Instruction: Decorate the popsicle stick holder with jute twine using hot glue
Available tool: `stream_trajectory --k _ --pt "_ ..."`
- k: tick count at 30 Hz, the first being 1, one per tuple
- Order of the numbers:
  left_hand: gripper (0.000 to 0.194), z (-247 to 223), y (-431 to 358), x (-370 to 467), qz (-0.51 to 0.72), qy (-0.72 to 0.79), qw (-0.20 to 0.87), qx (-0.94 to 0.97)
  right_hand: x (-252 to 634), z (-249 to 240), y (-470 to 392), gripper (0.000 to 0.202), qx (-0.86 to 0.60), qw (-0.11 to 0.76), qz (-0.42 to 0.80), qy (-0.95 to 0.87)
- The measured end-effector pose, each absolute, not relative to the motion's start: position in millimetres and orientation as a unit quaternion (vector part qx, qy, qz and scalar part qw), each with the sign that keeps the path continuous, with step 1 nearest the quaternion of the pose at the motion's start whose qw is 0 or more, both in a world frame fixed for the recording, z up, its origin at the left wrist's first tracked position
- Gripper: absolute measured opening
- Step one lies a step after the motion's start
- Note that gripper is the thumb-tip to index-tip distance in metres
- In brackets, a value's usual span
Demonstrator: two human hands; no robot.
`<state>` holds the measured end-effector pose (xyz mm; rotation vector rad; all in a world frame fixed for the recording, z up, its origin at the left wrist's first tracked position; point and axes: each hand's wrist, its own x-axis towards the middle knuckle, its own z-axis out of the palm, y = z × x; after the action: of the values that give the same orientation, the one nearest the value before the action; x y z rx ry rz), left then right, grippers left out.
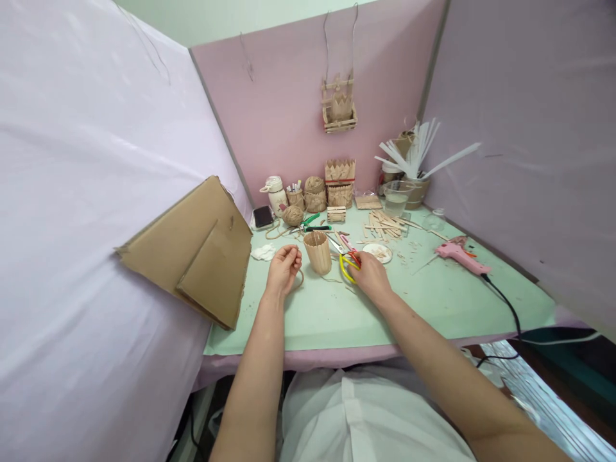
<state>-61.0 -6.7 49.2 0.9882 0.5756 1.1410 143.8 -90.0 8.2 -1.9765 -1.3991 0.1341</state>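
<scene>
A cup-shaped holder of wooden sticks [318,253] stands upright on the pale green table between my hands. My left hand [284,268] is pinched closed to its left, with a brown cord [301,280] hanging by the fingers. My right hand [369,274] is closed on scissors with yellow and red handles [347,268], right of the holder. The scissor blades point up and left, behind the holder's right side. A thin piece of cord lies at the holder's base.
A pink glue gun [462,256] with a black cable lies right. Loose sticks [385,224], a white dish [378,253], pliers [317,228] and twine balls [292,215] sit behind. Folded cardboard [192,250] leans at the left.
</scene>
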Motion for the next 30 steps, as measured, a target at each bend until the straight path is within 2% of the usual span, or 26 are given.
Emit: stream_trajectory --k 9,12,15,20,24,30 --pt "0.03 48 -12 -58 0.462 0.292 0.688 0.477 142 2 -87 0.017 -0.758 0.31 -0.012 -0.573" --pt "0.03 48 -14 -58 0.426 0.289 0.7 0.496 140 2 -88 0.014 -0.742 0.338 -0.052 -0.576" --pt "0.028 49 -16 -58 0.385 0.28 0.708 0.521 135 9 -91 0.015 -0.716 0.403 -0.079 -0.565" --pt "0.027 45 -22 -55 0.307 0.264 0.711 0.575 122 22 -101 0.017 -0.595 0.496 0.001 -0.632" --pt "0.027 39 -24 -52 0.247 0.251 0.689 0.633 115 25 -105 0.018 -0.527 0.488 0.068 -0.693" --pt "0.027 35 -23 -50 0.238 0.255 0.663 0.663 116 27 -105 0.019 -0.534 0.491 0.078 -0.684"
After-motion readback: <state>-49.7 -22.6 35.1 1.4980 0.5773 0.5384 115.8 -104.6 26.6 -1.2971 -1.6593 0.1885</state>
